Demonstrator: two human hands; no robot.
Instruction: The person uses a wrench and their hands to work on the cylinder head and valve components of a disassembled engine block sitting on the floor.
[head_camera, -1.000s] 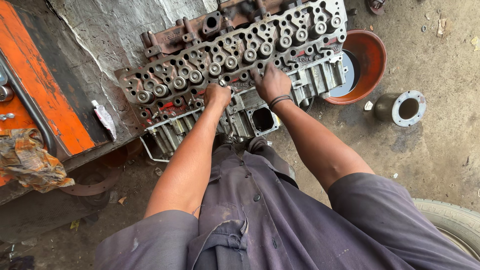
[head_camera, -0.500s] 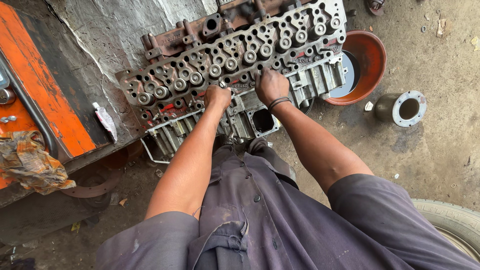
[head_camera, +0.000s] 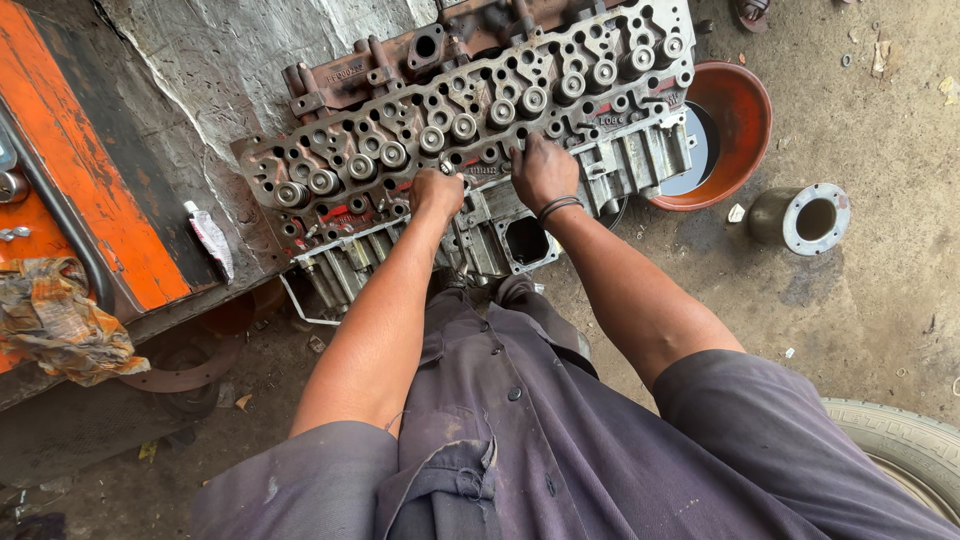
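— Where is the cylinder head (head_camera: 470, 120)?
— It lies across the far middle of the scene, on top of an engine block (head_camera: 490, 235), its valve springs facing up.
— And the hands?
— Both rest on its near edge. The left hand (head_camera: 437, 192) is clenched around something small I cannot make out; the right hand (head_camera: 541, 168) presses down with fingers spread, grasping nothing.
— What lies around it?
— An orange bowl (head_camera: 735, 125) at the far right, a metal flanged pipe (head_camera: 800, 217) nearer, an orange machine panel (head_camera: 75, 170) left, a tyre (head_camera: 900, 445) near right.

Grimy cylinder head (head_camera: 470, 120), lying flat, valve-side up
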